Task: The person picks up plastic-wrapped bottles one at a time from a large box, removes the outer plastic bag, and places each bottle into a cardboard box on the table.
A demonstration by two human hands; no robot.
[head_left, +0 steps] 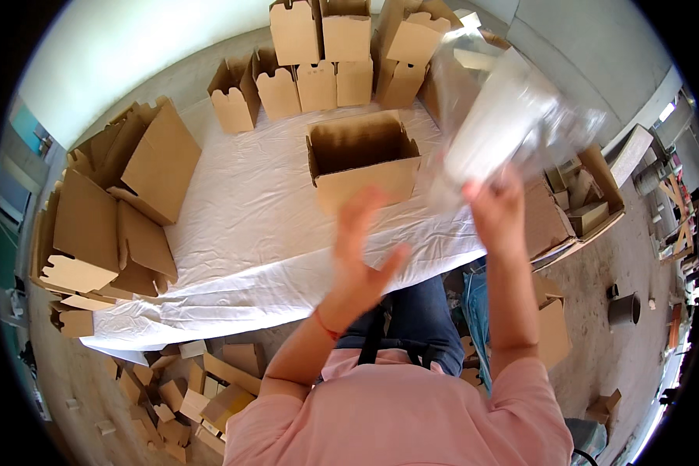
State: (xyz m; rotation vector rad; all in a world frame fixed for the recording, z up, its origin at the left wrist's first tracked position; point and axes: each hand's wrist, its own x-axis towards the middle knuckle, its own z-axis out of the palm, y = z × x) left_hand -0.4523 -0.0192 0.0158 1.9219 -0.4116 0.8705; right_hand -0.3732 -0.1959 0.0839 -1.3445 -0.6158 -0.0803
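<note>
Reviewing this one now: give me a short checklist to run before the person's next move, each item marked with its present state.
1. Right hand has hold of the white bundle in clear plastic: ok, gripped at its lower end.
2. Left hand free: ok, open with nothing in it.
3. Middle box upright with its top open: ok.
4. Bottom of that box bare: cannot tell, the inside is shadowed.
5. White tablecloth smooth: not ok, wrinkled.
6. Floor beside the table tidy: not ok, cardboard pieces lie piled at the person's left.
</note>
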